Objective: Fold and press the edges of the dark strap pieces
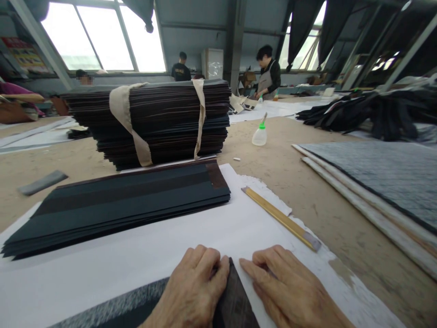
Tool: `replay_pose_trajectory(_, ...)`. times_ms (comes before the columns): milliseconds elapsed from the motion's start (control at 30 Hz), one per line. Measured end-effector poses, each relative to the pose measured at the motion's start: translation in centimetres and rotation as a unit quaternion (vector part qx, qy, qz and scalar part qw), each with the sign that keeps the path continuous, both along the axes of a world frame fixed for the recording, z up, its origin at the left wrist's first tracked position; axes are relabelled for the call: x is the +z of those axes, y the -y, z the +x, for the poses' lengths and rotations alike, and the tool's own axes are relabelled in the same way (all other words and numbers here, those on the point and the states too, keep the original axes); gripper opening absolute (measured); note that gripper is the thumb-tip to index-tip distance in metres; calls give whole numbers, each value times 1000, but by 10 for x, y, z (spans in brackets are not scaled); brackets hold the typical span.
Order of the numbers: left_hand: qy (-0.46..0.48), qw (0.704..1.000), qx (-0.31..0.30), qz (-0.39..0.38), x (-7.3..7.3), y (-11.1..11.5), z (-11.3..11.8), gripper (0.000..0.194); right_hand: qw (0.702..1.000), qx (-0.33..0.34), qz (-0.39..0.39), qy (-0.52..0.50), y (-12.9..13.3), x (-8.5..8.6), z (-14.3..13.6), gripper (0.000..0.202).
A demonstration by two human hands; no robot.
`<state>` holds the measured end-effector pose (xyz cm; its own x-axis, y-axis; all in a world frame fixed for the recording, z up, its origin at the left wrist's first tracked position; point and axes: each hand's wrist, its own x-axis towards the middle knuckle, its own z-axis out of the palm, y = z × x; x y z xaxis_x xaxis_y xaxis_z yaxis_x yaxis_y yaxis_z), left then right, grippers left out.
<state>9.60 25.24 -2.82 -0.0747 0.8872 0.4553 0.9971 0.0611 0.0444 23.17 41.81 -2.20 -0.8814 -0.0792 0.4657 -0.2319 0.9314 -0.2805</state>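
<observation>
At the bottom of the view, a dark fabric panel [239,303] with a brown end and a speckled grey edge lies on white paper [191,232]. My left hand [194,284] presses on the panel, its fingers curled and its thumb and forefinger together at the panel's end corner. Just right of that end, my right hand [287,282] rests on the paper with its forefinger pointing at the corner and the other fingers folded in. What those folded fingers hold, if anything, is hidden. Ahead lies a low stack of dark green panels [136,193] with brown strips.
A tall bundle of dark panels [170,114] tied with cream bands stands behind. A yellow ruler-like strip [280,216], a green-capped bottle [259,134] and a grey strip [43,182] lie around. Grey padded sheets [378,177] and black fabric [382,111] occupy the right. People work farther back.
</observation>
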Motion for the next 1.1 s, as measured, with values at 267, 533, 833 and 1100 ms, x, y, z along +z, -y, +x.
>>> replay_pose_trajectory(267,-5,1000,-7,6,1,-2,3,34,1000,14,6,-24,7,-2,-7,36)
replay_pose_trajectory(533,50,997,-26,45,0,14,-3,35,991,24,124,-42,5,-14,-13,39)
replay_pose_trajectory(833,32,999,-35,-3,1,41,-18,35,976,45,204,-68,12,11,-18,39)
replay_pose_trajectory(1100,27,999,-29,-27,7,39,-15,35,976,117,167,-79,3,26,-20,36)
